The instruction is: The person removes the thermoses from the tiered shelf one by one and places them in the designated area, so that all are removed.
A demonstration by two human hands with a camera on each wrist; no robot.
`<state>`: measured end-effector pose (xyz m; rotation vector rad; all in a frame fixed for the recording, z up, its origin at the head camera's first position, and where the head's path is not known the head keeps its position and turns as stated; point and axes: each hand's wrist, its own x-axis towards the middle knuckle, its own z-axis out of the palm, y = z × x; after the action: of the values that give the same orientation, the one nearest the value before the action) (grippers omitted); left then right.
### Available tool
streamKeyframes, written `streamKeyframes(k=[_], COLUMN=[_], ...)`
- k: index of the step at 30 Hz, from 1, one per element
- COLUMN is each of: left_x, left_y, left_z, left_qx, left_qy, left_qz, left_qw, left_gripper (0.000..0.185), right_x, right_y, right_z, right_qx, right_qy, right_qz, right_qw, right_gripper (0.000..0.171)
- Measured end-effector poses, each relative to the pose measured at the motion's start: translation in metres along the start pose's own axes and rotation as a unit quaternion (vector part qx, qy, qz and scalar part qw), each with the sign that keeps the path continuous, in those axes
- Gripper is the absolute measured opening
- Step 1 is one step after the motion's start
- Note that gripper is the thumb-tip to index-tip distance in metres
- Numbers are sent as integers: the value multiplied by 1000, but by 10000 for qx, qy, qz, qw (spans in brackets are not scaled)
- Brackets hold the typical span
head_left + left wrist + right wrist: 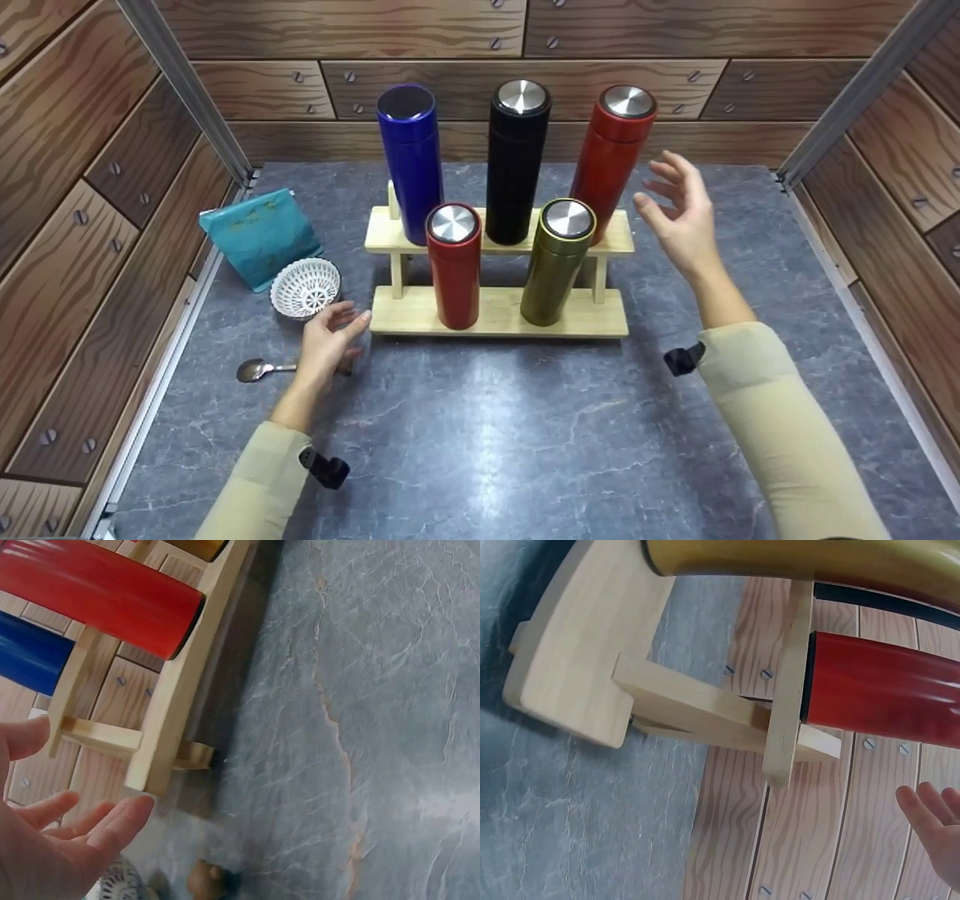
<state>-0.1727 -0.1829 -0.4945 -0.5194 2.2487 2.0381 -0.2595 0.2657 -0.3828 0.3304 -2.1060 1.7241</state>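
Note:
A two-tier wooden stand (499, 311) holds several upright flasks. On its upper tier are a blue flask (412, 172), a black flask (516, 169) and a red flask (609, 161). The lower tier carries a shorter red flask (454, 281) and an olive-gold flask (553, 274). My left hand (326, 341) hovers beside the stand's lower left end, fingers loosely spread and holding nothing. To the right of the upper red flask, apart from it, my right hand (682, 214) is raised with relaxed, empty fingers.
Left of the stand are a teal pouch (262, 232) and a white woven-look bowl (306, 289). A spoon (255, 370) lies partly behind my left hand. A small brown object (206, 880) sits near it, its kind unclear. Wood-patterned walls (450, 90) enclose the grey marbled table (480, 435).

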Motion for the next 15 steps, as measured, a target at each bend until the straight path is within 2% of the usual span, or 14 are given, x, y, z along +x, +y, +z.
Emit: streamKeyframes(k=[10, 15], left_x=[14, 22], left_y=[-12, -16], left_z=[8, 9], left_qx=[-593, -796], left_qy=[1, 33], left_qz=[-619, -819], left_qw=[9963, 9935], left_gripper=[54, 56], right_x=[15, 18], right_y=[0, -11], right_z=[14, 22], right_qx=[434, 536], right_qy=[-4, -104], right_qz=[69, 37], right_qw=[9990, 9985], right_gripper=[67, 66])
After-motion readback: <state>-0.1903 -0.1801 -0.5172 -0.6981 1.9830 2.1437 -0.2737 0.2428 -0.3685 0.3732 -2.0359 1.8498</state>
